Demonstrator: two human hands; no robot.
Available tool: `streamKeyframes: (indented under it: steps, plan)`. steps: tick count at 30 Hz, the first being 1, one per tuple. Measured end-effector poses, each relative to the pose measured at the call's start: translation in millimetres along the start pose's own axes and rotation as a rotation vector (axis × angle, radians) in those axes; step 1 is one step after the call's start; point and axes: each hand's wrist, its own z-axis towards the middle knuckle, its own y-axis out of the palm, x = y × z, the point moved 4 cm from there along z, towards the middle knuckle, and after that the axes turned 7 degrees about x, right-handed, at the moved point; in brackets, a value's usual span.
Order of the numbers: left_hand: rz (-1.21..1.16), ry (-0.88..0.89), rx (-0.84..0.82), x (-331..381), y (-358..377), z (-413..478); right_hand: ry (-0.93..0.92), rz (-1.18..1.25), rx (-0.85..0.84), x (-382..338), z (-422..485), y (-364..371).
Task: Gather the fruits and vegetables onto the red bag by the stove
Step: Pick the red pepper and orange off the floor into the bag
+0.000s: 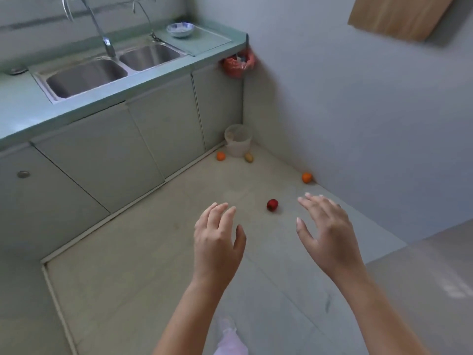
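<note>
A steel double sink (55,94) is set into the green surface (15,111) at the left. Further along the same surface stands a blue-and-white bowl (180,30); what is in it is too blurred to tell.

The left hand (217,242) hangs over the floor (143,252), its fingers (217,213) loosely spread and holding nothing.

Beyond it, at the foot of the cupboards, a small orange fruit (221,156) lies on the floor just beside a translucent bucket (238,140). The bucket stands upright in the corner, with something pale showing low inside it. Above it, a red plastic bag (236,66) hangs from the end of the surface, bulging with contents that I cannot make out.

A yellowish potato-like piece (248,157) lies touching or nearly touching the bucket's right side. A red fruit (272,205) lies on the open floor between the two hands. A second orange fruit (307,177) sits against the wall.

The right hand (330,234) hovers with its fingers spread wide, gripping nothing.
</note>
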Motion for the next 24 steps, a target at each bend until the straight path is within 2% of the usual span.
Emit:
streamKeyframes:
  steps: [9,24]
  plan:
    - [-0.070,0.071,-0.160,13.1,87.2,73.7,0.142,-0.047,0.042,60.7,50.9,19.0]
    - [-0.057,0.132,-0.261,144.3,283.0,178.8,0.230,-0.081,0.108,295.7,164.2,2.5]
